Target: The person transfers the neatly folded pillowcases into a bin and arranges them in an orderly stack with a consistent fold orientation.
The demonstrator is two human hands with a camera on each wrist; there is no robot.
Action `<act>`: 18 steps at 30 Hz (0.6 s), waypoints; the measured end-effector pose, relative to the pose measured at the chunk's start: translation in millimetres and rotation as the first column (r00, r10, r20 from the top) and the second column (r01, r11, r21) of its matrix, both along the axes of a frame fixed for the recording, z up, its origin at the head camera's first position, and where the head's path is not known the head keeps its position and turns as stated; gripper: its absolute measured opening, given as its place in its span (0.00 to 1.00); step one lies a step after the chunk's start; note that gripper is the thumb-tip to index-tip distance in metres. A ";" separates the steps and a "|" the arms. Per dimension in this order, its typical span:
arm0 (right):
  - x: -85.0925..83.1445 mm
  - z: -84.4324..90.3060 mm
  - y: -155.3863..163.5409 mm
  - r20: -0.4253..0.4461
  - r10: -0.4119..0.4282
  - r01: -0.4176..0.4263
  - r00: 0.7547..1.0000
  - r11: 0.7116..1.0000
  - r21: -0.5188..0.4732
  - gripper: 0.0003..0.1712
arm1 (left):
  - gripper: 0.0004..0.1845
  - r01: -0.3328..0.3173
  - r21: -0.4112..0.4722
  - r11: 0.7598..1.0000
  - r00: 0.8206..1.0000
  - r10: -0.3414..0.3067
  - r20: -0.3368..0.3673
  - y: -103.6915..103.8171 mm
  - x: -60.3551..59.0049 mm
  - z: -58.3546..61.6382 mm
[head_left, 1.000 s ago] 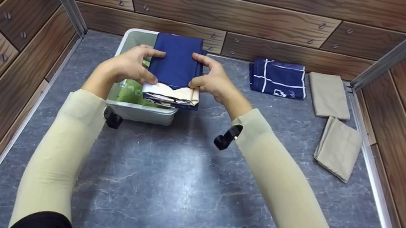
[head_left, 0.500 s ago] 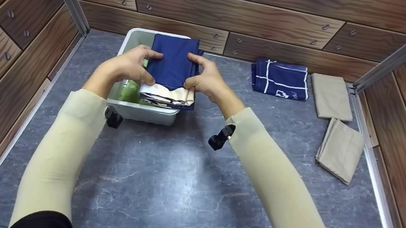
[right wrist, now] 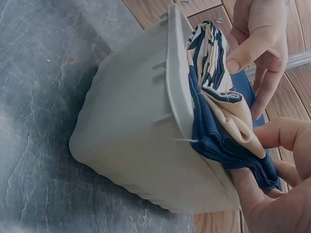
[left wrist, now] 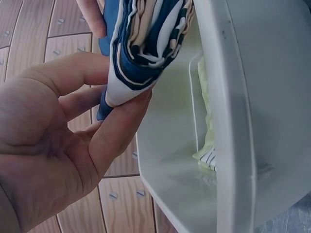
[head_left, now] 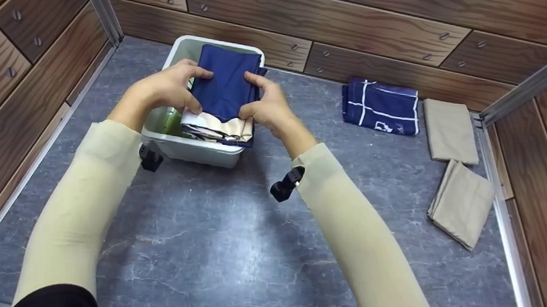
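A thick folded bundle of dark blue cloth [head_left: 225, 84] with cream and striped layers is held above the pale plastic bin [head_left: 195, 153]. My left hand [head_left: 173, 87] pinches the bundle's left edge, with thumb and fingers on either side of it in the left wrist view. On its right edge, my right hand [head_left: 270, 105] grips the layers between thumb and fingers. The bundle's near end lies over the bin's front rim; in the right wrist view its layers [right wrist: 223, 121] appear right against that rim. A green patterned item [head_left: 173, 123] lies inside the bin, partly hidden.
A folded navy cloth with white lines [head_left: 382, 107] lies by the back wall. Right of it are two folded beige cloths, one [head_left: 451, 132] behind the other [head_left: 462, 205]. Wood-patterned walls [head_left: 351, 28] enclose the grey marbled floor [head_left: 227, 247].
Both hands have carried the cloth bundle leftward, so it now covers more of the bin's opening and less of the green item shows. The cloths on the right stay put.
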State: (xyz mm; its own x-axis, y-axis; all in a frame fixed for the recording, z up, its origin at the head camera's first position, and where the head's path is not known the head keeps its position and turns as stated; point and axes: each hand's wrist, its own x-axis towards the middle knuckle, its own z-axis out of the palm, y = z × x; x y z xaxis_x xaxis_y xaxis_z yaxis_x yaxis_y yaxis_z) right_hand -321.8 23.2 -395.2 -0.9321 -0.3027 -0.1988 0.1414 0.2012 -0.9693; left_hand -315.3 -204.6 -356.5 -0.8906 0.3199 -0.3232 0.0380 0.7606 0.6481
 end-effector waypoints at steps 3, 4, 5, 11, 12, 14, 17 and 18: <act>-1.1 -1.4 -3.7 -0.036 0.001 0.000 0.999 0.999 0.033 0.56 | 0.47 0.013 -0.026 1.000 1.000 -0.014 -0.014 -1.9 -1.7 -1.0; -1.4 -1.7 -4.3 -0.045 0.002 0.000 0.999 0.999 0.044 0.56 | 0.47 0.017 -0.032 0.999 1.000 -0.017 -0.015 -2.0 -2.3 -1.3; -1.6 -1.9 -4.9 -0.055 0.005 -0.002 0.998 0.998 0.059 0.55 | 0.47 0.020 -0.039 0.999 1.000 -0.020 -0.017 -2.0 -2.8 -1.7; -3.5 -2.3 -8.4 -0.072 0.016 -0.008 0.997 0.993 0.114 0.55 | 0.47 0.037 -0.075 0.997 0.999 -0.038 -0.021 -2.7 -5.8 -2.2; -4.0 -2.2 -9.1 -0.073 0.015 -0.007 0.997 0.993 0.117 0.55 | 0.47 0.040 -0.080 0.996 0.999 -0.042 -0.023 -3.1 -6.5 -1.9; -4.8 -1.8 -10.4 -0.077 0.012 -0.002 0.997 0.993 0.122 0.55 | 0.47 0.042 -0.092 0.995 0.999 -0.045 -0.025 -3.9 -7.8 -1.0; -5.9 -1.5 -13.4 -0.095 0.016 -0.002 0.995 0.990 0.142 0.55 | 0.47 0.042 -0.108 0.993 0.999 -0.044 -0.022 -5.7 -9.5 0.3; -6.1 -1.4 -14.5 -0.106 0.018 -0.001 0.994 0.988 0.157 0.55 | 0.47 0.040 -0.112 0.993 0.999 -0.043 -0.022 -6.1 -10.0 0.6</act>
State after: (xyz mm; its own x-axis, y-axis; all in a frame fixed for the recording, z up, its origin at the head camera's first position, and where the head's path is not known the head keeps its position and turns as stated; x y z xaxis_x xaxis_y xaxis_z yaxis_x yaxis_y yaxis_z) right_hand -328.0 8.7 -396.5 -0.9478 -0.2846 -0.1439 0.0360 0.3527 -0.9350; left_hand -325.3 -210.7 -355.9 -0.8853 0.3199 -0.3376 0.0857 0.8257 0.5576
